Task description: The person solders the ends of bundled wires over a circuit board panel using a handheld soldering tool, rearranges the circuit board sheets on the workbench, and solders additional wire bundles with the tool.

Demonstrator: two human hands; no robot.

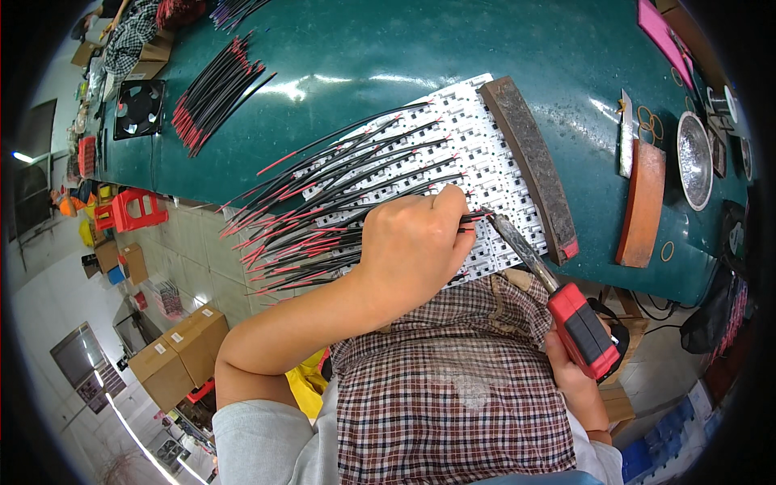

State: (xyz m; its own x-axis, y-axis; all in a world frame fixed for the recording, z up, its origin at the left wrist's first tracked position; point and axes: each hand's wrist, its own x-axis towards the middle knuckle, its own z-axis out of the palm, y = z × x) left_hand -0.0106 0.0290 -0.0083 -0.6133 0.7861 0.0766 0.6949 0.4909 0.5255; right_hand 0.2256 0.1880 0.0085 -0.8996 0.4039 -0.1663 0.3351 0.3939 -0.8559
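Note:
A white panel of small circuit boards (505, 190) lies at the table's near edge, with rows of black-and-red wires (347, 182) running off it to the left. My left hand (412, 242) is closed over the panel, pinching the end of a black-and-red wire (473, 216) between thumb and fingers. My right hand (570, 372) grips a soldering iron (580, 327) by its red and black handle. The iron's tip meets the panel right beside the pinched wire end. Part of the wires is hidden beneath my left hand and forearm.
A dark heavy bar (529, 170) lies along the panel's right side. Farther right are an orange-brown curved block (643, 202), a metal bowl (694, 160) and rubber bands (649, 123). A wire bundle (217, 99) and a black fan (139, 109) sit at the far left of the green table (364, 48).

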